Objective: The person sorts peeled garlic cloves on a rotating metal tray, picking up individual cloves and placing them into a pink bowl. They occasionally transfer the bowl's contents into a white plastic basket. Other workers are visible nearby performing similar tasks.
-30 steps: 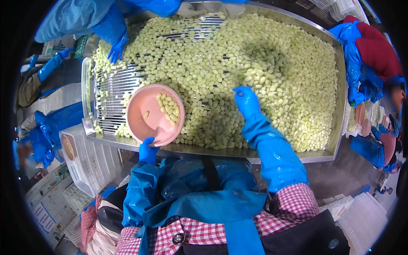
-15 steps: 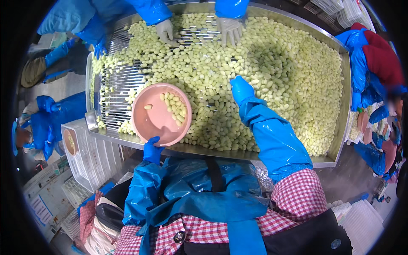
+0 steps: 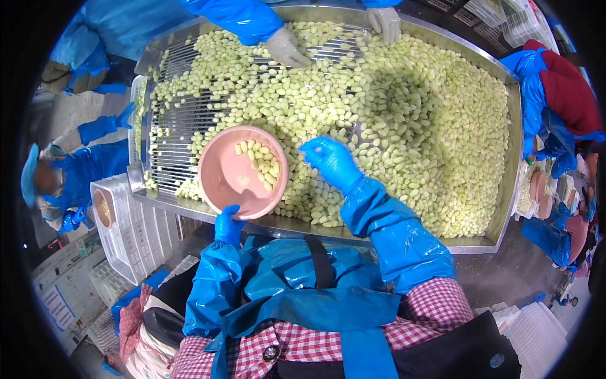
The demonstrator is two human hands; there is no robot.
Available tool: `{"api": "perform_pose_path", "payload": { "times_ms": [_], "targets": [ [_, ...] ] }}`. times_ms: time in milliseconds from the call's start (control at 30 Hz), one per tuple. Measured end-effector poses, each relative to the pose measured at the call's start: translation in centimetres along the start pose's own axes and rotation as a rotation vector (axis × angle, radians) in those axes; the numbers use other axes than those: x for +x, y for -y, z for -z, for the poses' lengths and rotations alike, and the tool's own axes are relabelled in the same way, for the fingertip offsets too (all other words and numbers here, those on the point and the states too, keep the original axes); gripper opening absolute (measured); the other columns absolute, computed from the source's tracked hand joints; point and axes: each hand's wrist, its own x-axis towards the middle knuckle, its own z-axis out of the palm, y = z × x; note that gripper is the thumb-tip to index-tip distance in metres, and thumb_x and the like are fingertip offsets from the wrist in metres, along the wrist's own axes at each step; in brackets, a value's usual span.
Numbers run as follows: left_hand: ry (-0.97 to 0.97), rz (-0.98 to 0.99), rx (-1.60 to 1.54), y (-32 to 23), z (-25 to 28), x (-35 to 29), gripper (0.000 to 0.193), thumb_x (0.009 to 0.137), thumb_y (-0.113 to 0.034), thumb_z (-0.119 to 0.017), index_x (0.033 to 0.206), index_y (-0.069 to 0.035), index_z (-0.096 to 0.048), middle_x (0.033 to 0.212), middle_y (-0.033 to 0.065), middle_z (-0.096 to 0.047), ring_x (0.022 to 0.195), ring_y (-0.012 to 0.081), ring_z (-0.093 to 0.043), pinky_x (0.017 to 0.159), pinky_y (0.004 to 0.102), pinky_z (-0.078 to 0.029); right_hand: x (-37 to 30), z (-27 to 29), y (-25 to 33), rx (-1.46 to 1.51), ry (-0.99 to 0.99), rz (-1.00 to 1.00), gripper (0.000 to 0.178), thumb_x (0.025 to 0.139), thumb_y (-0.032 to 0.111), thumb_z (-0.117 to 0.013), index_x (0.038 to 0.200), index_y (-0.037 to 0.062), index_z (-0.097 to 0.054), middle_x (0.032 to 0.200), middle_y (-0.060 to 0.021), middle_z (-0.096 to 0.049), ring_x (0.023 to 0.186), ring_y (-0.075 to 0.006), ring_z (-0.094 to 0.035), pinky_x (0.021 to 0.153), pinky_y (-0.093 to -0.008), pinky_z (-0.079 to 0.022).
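My left hand (image 3: 228,224), in a blue glove, grips the near rim of a round pink bowl (image 3: 218,167). The bowl leans over the front edge of a metal sorting tray (image 3: 476,245). A small heap of pale green grapes (image 3: 260,161) lies against its far right wall. My right hand (image 3: 331,163), also gloved in blue, hovers just right of the bowl over a broad layer of grapes (image 3: 404,126). Its fingers are curled together, and whatever they hold is too small to make out.
Across the tray, a person's white-gloved hands (image 3: 287,49) reach over the grapes. Metal slats (image 3: 173,142) show at the left. White plastic crates (image 3: 136,230) stand left of the tray; other people in blue work at both sides.
My right hand has moved left toward the bowl. The single grape lying apart in the bowl no longer shows there. The opposite person's hands have shifted right.
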Motion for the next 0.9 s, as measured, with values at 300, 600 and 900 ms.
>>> {"api": "perform_pose_path", "payload": {
  "times_ms": [300, 600, 900],
  "targets": [
    [-0.013, 0.007, 0.018, -0.1, -0.1, -0.7, 0.045, 0.08, -0.011, -0.065, 0.122, -0.001, -0.054, 0.11, 0.0164, -0.061, 0.101, 0.0334, -0.062, 0.082, 0.0434, -0.054, 2.3, 10.0, -9.4, -1.147, -0.328, -0.086, 0.018, 0.091, 0.021, -0.054, 0.093, 0.0091, -0.066, 0.092, -0.0181, -0.065, 0.08, -0.0386, -0.063, 0.071, -0.0485, -0.051],
    [-0.02, -0.025, 0.014, -0.1, -0.3, -1.1, 0.046, 0.079, -0.011, -0.066, 0.122, 0.0, -0.054, 0.108, 0.016, -0.061, 0.097, 0.0323, -0.063, 0.078, 0.0417, -0.055, 4.8, 11.7, -8.4, -0.891, -0.532, -0.225, 0.029, 0.095, 0.028, -0.05, 0.099, 0.0039, -0.067, 0.089, -0.0206, -0.067, 0.084, -0.0393, -0.064, 0.072, -0.0486, -0.051],
    [0.021, -0.035, -0.042, 0.1, -0.4, -1.3, 0.047, 0.08, -0.012, -0.065, 0.123, 0.001, -0.052, 0.109, 0.0174, -0.061, 0.099, 0.0347, -0.063, 0.081, 0.0439, -0.056, 3.1, 7.5, -3.6, 0.1, -0.479, -0.541, 0.027, 0.092, 0.015, -0.063, 0.116, 0.0019, -0.066, 0.095, -0.008, -0.068, 0.077, -0.0176, -0.065, 0.064, -0.0305, -0.056]
  ]
}}
